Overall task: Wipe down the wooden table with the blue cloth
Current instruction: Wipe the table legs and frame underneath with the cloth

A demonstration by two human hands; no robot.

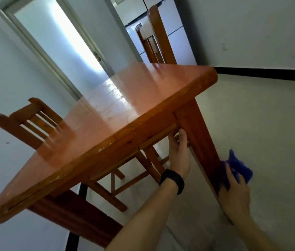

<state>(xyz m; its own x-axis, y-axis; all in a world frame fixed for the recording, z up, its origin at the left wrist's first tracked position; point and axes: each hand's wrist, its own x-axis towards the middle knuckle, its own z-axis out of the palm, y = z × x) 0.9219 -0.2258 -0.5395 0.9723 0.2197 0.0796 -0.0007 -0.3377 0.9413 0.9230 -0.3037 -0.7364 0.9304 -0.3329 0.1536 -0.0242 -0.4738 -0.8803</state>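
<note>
At the lower right of the frame, the right hand (234, 194) has its grip clamped on the blue cloth (240, 167), thumb on top of the fabric. It presses the cloth against the outer face of the near leg (195, 127), low down. Part of the cloth bunches free beyond the leg's edge.

Left of the leg, the left hand (178, 156) reaches up under the bench (125, 98) with a black wristband (172, 180) on its wrist. Its grip is apart: the fingers lie straight and touch the rail where it meets the leg. It appears to act as a brace.

Step in hand, as judged: wiping the leg, not the top. The top shows a glossy sheen at centre frame; whether it is damp cannot be told.

The next move calls for:
- sliding the cloth along the leg under steady pressure;
- turning the cloth round to the leg's other faces;
- gathering the loose fabric so it does not drag.

At centre left, one chair (25, 124) is tucked against the bench. A second chair (154, 37) stands at the far end, upper centre. A bright doorway (61, 42) fills the upper left.
</note>
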